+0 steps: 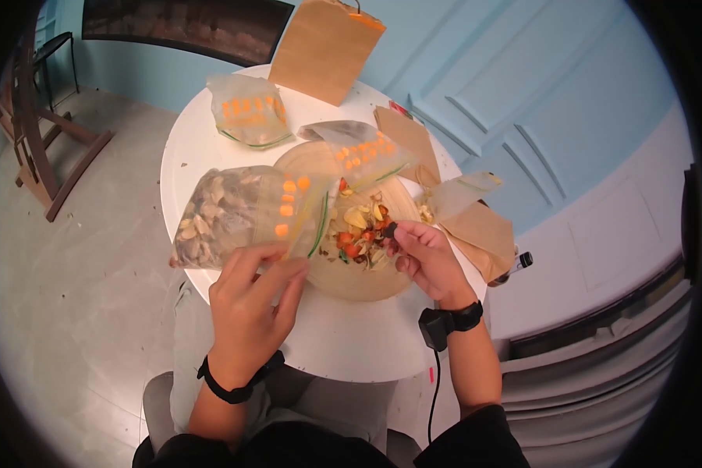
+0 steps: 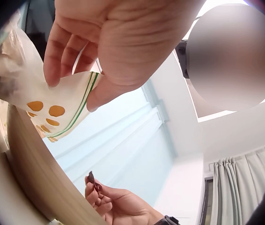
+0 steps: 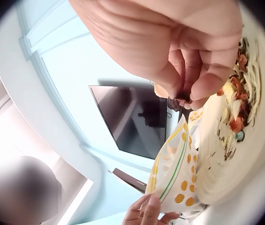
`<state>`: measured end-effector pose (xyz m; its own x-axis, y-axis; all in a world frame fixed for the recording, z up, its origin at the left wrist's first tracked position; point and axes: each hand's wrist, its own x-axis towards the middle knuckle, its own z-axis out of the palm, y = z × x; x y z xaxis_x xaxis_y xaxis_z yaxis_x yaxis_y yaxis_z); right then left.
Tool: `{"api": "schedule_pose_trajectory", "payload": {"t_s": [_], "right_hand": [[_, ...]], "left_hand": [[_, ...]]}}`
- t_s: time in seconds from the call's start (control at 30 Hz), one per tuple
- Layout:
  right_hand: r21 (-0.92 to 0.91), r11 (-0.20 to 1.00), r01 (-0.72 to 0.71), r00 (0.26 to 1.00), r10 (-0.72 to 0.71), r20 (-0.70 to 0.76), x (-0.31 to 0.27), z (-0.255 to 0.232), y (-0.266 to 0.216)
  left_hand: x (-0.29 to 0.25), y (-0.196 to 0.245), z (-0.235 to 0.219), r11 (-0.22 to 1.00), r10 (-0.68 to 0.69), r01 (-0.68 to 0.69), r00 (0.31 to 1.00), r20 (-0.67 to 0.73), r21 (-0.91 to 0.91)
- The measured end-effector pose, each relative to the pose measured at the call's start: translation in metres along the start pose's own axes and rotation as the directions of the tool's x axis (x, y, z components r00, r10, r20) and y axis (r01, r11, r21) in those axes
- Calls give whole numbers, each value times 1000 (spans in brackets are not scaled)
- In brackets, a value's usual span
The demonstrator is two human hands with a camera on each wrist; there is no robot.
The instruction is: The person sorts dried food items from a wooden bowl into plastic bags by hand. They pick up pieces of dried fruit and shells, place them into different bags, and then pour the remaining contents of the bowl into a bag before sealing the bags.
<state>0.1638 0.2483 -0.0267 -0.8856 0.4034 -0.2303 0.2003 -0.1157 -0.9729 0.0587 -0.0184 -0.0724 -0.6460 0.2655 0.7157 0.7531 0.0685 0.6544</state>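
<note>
My left hand [image 1: 256,308] pinches the zip edge of a clear bag [image 1: 230,204] with orange dots, filled with pale brown dried pieces; the left wrist view shows thumb and fingers at the green-lined edge of the bag [image 2: 69,101]. My right hand [image 1: 431,261] pinches a small dark piece [image 1: 390,230] between thumb and fingertips, above the right part of a round wooden board [image 1: 351,287]. A heap of mixed dried pieces [image 1: 355,243], red, yellow, pale and dark, lies on the board. In the right wrist view the dark piece [image 3: 181,102] is partly hidden by the fingers.
Another dotted bag [image 1: 249,113] lies at the back left of the white round table [image 1: 335,343], and one [image 1: 363,148] overlaps the board's back edge. A large paper bag [image 1: 324,51] stands behind. Smaller paper bags [image 1: 480,238] and a clear bag [image 1: 460,195] lie at the right.
</note>
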Motion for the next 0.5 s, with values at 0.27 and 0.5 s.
{"api": "schedule_pose_trajectory", "payload": {"t_s": [0.27,0.5], "right_hand": [[-58,998,-25,989,33,143,23,63,-21],[-260,960,108,992,-87,92,32,76,-41]], "left_hand": [[3,-1,6,999,-28,27,999,-28,-27],[6,-1,3,1000,-17,16,998,-62,-8]]}}
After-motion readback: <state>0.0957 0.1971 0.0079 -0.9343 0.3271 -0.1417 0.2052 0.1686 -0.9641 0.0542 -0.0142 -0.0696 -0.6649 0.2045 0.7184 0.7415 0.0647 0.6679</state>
